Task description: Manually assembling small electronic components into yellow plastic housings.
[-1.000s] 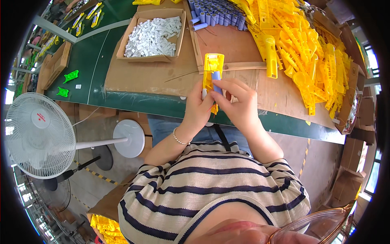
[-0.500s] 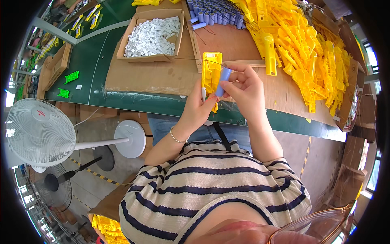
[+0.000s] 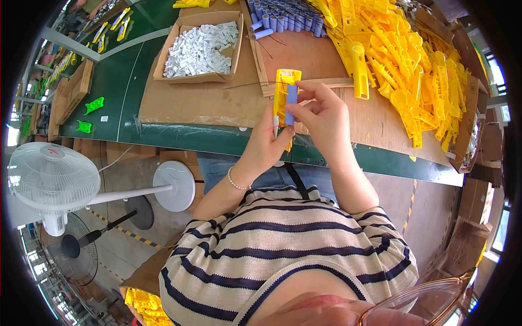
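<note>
My left hand [image 3: 265, 142] is closed around the lower end of a yellow plastic half-shell [image 3: 281, 82], which stands out past the fingers over the table edge. A small white piece [image 3: 275, 124] shows in the shell near my left thumb. Pinched between the thumb and fingers of my right hand [image 3: 325, 111] is a blue cylindrical battery [image 3: 291, 103] with thin wires. It lies lengthwise along the shell's right side; whether it sits inside or just over it I cannot tell. A red wire end shows by my left hand, and a dark wire runs leftward from the battery's top.
A cardboard box [image 3: 235, 69] of small white parts stands beyond my left hand. Blue batteries [image 3: 283, 23] lie in rows at the back. Yellow shells [image 3: 402, 65] are heaped on the right. Two green parts [image 3: 94, 105] lie at left; a white fan [image 3: 51, 176] stands beside the table.
My right hand has brought the battery left, from a tilt beside the shell to upright alongside it. The red wire end now shows left of the shell. The fan head has turned slightly.
</note>
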A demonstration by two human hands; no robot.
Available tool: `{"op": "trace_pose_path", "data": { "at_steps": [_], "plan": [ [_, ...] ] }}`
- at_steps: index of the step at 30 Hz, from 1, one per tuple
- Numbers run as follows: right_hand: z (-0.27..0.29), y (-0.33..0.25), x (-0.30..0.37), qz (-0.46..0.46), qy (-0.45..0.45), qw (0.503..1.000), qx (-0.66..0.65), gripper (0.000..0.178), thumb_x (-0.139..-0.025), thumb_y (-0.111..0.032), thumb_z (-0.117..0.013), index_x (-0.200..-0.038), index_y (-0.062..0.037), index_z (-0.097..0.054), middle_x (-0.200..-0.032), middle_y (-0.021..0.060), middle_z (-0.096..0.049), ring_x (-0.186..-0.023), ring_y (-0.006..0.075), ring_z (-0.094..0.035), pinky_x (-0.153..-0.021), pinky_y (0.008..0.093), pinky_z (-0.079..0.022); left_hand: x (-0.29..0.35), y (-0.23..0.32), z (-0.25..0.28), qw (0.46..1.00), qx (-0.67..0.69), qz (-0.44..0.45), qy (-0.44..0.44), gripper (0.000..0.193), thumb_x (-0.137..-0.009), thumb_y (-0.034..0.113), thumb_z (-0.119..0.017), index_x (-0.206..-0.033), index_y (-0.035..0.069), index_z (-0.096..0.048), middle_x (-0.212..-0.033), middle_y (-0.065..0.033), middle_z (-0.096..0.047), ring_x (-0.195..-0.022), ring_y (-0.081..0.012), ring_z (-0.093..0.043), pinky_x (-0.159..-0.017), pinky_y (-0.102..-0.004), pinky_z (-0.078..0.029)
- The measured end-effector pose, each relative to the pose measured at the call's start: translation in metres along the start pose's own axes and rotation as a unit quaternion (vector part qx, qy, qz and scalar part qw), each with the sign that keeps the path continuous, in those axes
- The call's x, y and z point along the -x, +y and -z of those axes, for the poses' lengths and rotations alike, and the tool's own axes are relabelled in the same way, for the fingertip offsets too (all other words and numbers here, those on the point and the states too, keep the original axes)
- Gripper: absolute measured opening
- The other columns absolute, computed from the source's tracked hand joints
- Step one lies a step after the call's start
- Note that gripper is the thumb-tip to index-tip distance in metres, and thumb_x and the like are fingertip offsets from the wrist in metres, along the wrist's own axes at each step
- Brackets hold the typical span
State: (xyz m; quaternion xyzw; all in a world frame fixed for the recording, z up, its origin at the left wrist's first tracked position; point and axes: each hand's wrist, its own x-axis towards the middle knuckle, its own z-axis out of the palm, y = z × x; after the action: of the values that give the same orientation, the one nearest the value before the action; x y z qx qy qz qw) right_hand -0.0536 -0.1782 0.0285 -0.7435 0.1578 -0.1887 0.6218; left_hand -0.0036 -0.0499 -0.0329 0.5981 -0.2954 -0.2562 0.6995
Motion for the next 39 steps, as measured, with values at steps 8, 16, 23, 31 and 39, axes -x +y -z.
{"op": "trace_pose_path", "data": {
  "at_steps": [8, 16, 23, 31, 39],
  "plan": [
    [0.000, 0.018, -0.021, -0.059, -0.082, 0.985, -0.140, 0.030, -0.078, -0.006, -0.066, -0.105, 0.0033, -0.057, -0.078, 0.0061, -0.062, -0.060, 0.0068, -0.056, -0.046, 0.0212, -0.044, 0.000, 0.009, 0.006, 0.993, 0.116, 0.026, -0.026, 0.036, -0.088, 0.006, -0.047, -0.123, 0.003, -0.037, -0.096, -0.0076, -0.054, -0.080, -0.0143, -0.057, -0.071, -0.0282, -0.050],
    [-0.003, 0.018, -0.023, -0.190, -0.179, 0.942, -0.210, 0.028, -0.079, -0.007, -0.058, -0.103, 0.0082, -0.057, -0.091, 0.0108, -0.064, -0.077, 0.0153, -0.062, -0.072, 0.0285, -0.052, 0.004, 0.000, 0.020, 0.972, 0.223, 0.061, -0.045, 0.053, -0.092, 0.038, -0.042, -0.129, 0.000, -0.037, -0.109, -0.0143, -0.056, -0.095, -0.0220, -0.060, -0.081, -0.0334, -0.050],
    [-0.031, 0.021, -0.025, -0.185, -0.159, 0.943, -0.224, 0.027, -0.076, -0.009, -0.064, -0.101, 0.0022, -0.059, -0.078, 0.0051, -0.063, -0.060, 0.0089, -0.057, -0.049, 0.0216, -0.043, 0.002, 0.002, 0.053, 0.976, 0.183, 0.112, -0.038, 0.039, -0.090, 0.029, -0.056, -0.113, -0.003, -0.054, -0.099, -0.0085, -0.062, -0.091, -0.0140, -0.060, -0.081, -0.0264, -0.048],
    [-0.052, -0.001, -0.063, -0.122, -0.378, 0.912, -0.100, 0.028, -0.076, -0.011, -0.070, -0.100, 0.0016, -0.062, -0.084, 0.0061, -0.066, -0.069, 0.0118, -0.060, -0.059, 0.0253, -0.048, 0.038, -0.006, 0.084, 0.961, 0.246, 0.104, 0.065, 0.027, -0.087, 0.009, -0.056, -0.111, -0.003, -0.055, -0.101, -0.0120, -0.062, -0.084, -0.0172, -0.063, -0.075, -0.0290, -0.052],
    [-0.116, 0.026, -0.225, 0.245, -0.189, 0.817, 0.486, 0.020, -0.078, -0.014, -0.056, -0.092, -0.0109, -0.069, -0.096, 0.0131, -0.066, -0.086, 0.0307, -0.063, -0.076, 0.0386, -0.050, 0.052, -0.007, 0.113, 0.939, 0.286, 0.042, 0.185, 0.033, -0.086, 0.007, -0.053, -0.118, 0.000, -0.049, -0.109, -0.0122, -0.059, -0.084, -0.0193, -0.063, -0.075, -0.0301, -0.051]
  ]
}}
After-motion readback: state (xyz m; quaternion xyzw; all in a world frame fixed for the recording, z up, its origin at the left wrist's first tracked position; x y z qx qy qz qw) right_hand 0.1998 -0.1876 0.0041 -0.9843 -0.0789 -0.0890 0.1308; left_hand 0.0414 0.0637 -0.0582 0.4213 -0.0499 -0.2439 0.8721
